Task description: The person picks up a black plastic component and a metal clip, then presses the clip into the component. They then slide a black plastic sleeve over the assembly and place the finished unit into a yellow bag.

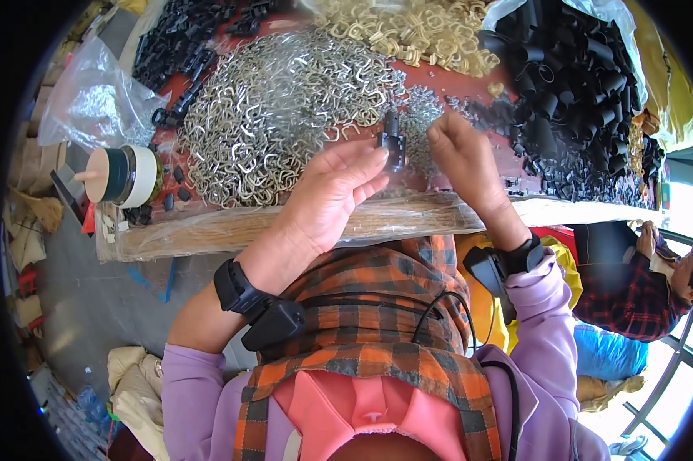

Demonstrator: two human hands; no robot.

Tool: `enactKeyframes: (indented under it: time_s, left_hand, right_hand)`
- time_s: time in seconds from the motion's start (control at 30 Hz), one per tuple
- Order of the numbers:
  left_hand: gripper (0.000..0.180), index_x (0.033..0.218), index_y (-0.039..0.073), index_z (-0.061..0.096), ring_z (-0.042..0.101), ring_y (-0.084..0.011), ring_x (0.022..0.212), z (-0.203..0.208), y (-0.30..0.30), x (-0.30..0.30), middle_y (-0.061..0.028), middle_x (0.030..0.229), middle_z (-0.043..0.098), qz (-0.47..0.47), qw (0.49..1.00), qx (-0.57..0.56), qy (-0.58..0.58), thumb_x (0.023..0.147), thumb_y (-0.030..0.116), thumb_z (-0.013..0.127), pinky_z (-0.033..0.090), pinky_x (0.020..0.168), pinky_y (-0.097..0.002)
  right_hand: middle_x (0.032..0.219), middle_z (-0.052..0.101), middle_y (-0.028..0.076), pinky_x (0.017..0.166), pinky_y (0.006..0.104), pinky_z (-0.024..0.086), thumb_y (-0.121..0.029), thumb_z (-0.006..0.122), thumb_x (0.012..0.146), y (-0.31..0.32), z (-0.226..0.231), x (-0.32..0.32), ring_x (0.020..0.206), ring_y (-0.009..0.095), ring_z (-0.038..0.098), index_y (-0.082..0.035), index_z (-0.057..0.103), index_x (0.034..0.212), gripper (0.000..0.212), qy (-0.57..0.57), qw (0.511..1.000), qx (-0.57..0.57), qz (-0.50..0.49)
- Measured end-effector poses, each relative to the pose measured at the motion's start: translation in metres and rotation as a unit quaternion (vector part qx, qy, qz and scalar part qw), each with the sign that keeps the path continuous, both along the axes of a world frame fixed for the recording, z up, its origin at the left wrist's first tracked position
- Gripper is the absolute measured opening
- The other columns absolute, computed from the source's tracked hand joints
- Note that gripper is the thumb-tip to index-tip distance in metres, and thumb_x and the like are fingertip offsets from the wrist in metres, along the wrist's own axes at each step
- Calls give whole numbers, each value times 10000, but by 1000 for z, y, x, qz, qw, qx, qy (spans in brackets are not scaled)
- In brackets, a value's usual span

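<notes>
My left hand (327,188) is closed, with a small black plastic fitting (393,144) upright between the thumb and fingertips. To its right, my right hand (467,157) has its fingers curled into a pinch; whatever they may hold is hidden. Both hands are over the red tabletop near its front edge. Between them, a little farther back, lies a heap of tiny silver screw-like pieces (422,115). A large pile of bent U-shaped metal hooks (273,115) spreads beyond my left hand.
Yellowish translucent plastic rings (415,34) lie at the back, black tubular parts (565,73) at right, black fittings (173,50) at far left. A lidded jar (140,177) and clear plastic bag (96,100) are at the left edge. Another person (631,292) is at right.
</notes>
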State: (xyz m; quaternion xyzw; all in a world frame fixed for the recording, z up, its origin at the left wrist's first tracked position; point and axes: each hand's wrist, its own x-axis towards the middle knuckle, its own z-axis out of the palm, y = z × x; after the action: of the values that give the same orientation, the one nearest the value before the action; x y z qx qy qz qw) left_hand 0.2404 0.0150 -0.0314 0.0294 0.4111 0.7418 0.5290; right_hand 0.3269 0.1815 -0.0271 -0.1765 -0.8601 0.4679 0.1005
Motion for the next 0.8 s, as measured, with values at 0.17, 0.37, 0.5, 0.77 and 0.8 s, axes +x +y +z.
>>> enactKeyframes:
  time_s: [0.17,0.37,0.5,0.77,0.8]
  left_hand:
    - [250,1013,-7,494,523,-214,933,1,17,-2,-125,974,551,-19,1000,13,4,812,143,490,415,820,-303]
    - [199,939,-1,534,540,-169,850,3,24,-3,-79,918,564,-46,996,72,-33,782,121,535,426,807,-301]
    - [219,963,-22,518,544,-197,874,5,21,-2,-98,942,559,-66,992,93,-61,797,120,511,437,803,-295]
    - [248,1011,-22,496,548,-208,876,6,12,2,-110,979,547,-117,989,69,-60,803,112,501,451,773,-278]
    - [248,1011,-22,496,548,-208,876,6,10,3,-110,979,547,-116,989,70,-61,803,112,501,451,773,-278]
  right_hand:
    - [581,418,-34,448,167,306,-158,485,827,-2,7,6,511,28,381,-12,459,812,149,-23,964,-266,-11]
    - [633,467,-8,466,182,344,-131,478,825,-11,11,13,534,56,428,-7,470,816,125,31,954,-298,-11]
    - [672,495,15,497,207,377,-94,483,814,-9,10,25,571,77,463,-2,478,798,93,112,971,-212,16]
    - [687,496,73,539,257,394,-11,524,751,-14,23,36,588,165,492,7,480,751,48,153,982,91,56]
    - [691,493,79,537,259,392,-2,529,741,-16,25,36,585,182,491,8,480,750,51,155,984,73,46]
